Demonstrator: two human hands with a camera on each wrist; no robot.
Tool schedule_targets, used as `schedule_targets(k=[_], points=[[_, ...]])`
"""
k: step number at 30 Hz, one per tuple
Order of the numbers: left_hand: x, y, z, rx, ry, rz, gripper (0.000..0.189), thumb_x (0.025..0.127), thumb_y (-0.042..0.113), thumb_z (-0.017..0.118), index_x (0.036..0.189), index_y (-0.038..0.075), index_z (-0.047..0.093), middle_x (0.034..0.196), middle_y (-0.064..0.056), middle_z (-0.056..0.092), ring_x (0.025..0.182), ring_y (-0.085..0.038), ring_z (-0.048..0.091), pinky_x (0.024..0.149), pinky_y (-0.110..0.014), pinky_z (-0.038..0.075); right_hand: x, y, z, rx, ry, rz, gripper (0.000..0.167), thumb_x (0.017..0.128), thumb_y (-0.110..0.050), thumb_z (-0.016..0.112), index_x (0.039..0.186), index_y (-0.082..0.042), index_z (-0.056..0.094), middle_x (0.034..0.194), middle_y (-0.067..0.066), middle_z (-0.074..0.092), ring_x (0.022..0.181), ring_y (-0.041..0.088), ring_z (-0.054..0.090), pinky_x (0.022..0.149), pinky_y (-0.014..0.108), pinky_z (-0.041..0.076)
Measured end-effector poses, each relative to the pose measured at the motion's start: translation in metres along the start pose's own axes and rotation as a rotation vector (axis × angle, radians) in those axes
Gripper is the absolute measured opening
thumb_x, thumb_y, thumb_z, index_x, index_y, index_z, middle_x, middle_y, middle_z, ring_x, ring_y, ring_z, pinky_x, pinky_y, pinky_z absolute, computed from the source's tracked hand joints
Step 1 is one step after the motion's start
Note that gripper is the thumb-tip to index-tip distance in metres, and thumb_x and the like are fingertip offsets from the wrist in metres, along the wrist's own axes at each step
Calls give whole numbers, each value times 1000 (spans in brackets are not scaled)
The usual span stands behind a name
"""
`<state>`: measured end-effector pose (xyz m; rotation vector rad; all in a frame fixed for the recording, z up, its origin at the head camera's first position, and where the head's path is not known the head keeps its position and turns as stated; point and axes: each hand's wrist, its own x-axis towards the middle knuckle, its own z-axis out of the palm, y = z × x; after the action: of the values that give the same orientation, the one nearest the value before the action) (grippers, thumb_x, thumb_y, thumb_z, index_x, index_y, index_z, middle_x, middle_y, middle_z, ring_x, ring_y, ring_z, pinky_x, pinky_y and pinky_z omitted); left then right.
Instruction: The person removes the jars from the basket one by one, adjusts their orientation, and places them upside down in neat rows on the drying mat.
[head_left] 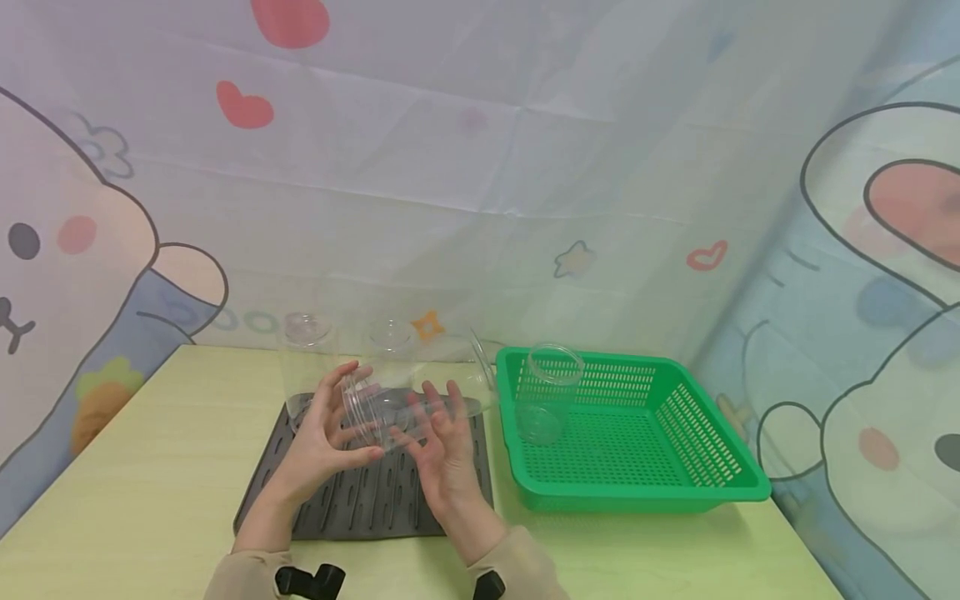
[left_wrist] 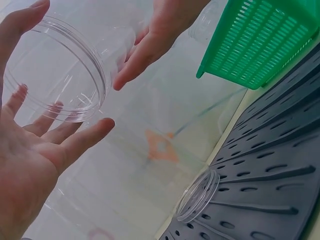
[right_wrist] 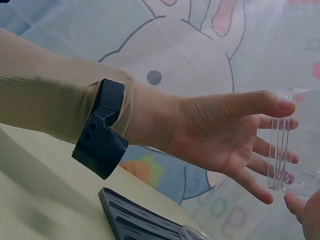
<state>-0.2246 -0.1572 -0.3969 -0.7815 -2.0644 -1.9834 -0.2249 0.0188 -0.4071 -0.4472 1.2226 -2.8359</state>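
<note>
A pale cloth backdrop (head_left: 450, 150) printed with hearts, a star and cartoon animals hangs behind a light wood-grain table (head_left: 127, 467). In the head view, a dark grey slotted drying mat (head_left: 367, 508) lies on the table, and a green plastic basket (head_left: 720, 493) stands just beside it on the right. One clear cup (head_left: 542, 425) stands upright at the basket's left end. Toward the back of the mat stand two clear tumblers (head_left: 306, 358), narrow ends up; a further clear shape (head_left: 457, 367) shows near the basket, too see-through to make out. Above the mat, the left hand (head_left: 326, 433) grips a clear ridged-rim cup (head_left: 381, 417) tipped on its side, rim toward that hand. The right hand (head_left: 446, 458) is at the cup's other end, fingers spread and palm showing. Both arms wear beige sleeves (head_left: 243, 577).

In the left wrist view, the left hand's thumb and fingers span the wide rim, while the right hand reaches along the narrower body, some fingers behind it; how firmly it touches is unclear. One tumbler's rim sits on the mat.

In the right wrist view, the left hand curves around the rim, a black device (right_wrist: 102, 132) strapped to its wrist. Only part of the right hand shows, at the lower right edge.
</note>
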Motion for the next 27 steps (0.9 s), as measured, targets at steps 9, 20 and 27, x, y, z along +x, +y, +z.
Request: schedule_targets(k=[9,20,27], points=[[0,0,-2,5,-19,-17,104,79,-2,77,157,23,13,163,-18,8,146,-39,20,111,-51,39,1,-2,-3,-15,-9,-16,84,88,-19,63,154,-14,11,157,16,25,142,35,34,109,56,40],[-5,-3,-17,0,-5,73,82,87,0,70,155,9,25,157,2,34,134,4,40,104,-11,39,3,-9,-12,-112,4,-77,89,82,-22,67,153,-10,15,154,19,29,138,34,37,104,52,44],[-12,-7,-32,50,152,71,59,92,-8,56,148,2,37,144,12,50,128,2,49,100,-11,43,5,-13,-17,-178,39,-174,88,79,-18,71,151,-8,20,139,6,45,125,20,47,100,35,41]])
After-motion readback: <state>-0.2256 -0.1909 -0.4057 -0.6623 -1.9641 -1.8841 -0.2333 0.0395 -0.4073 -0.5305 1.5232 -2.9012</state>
